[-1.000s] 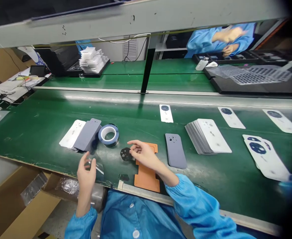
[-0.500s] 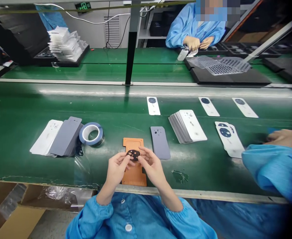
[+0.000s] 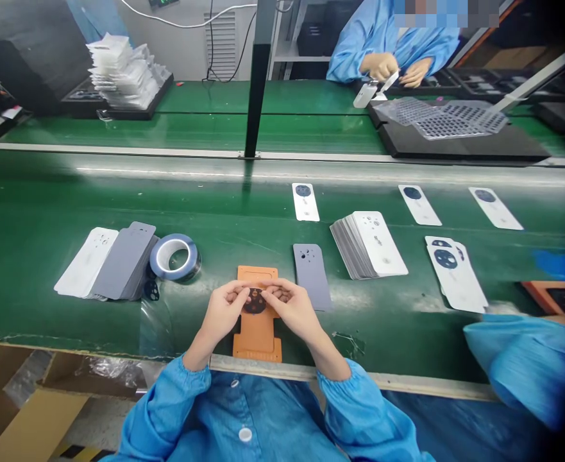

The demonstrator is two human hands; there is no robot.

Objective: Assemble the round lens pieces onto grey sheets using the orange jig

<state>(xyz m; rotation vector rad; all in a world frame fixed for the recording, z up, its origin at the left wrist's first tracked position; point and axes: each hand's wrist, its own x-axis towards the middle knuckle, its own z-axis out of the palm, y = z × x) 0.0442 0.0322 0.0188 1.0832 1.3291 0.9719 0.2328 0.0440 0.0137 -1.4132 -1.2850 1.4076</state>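
Observation:
Between my two hands is a round black piece with holes (image 3: 254,301), over the upper part of an orange fixture plate (image 3: 257,339). My left hand (image 3: 225,309) pinches its left edge between thumb and fingers. On the other edge, my right hand (image 3: 289,307) has its thumb and fingers closed too. Whether the piece touches the plate cannot be made out. Just right of the plate lies a grey phone-shaped panel (image 3: 313,277) with small holes at its top.
A blue tape roll (image 3: 193,258), grey panels (image 3: 124,263) and white panels (image 3: 86,264) lie left. On the right are a white panel stack (image 3: 383,247), white panels with black discs (image 3: 465,282) and a co-worker's blue sleeve (image 3: 513,366). Another person works across the bench.
My fingers have curled in closer over the black piece, which now looks flatter over the orange plate. The co-worker's arm at right moved nearer, and an orange fixture shows there. The view shifted slightly.

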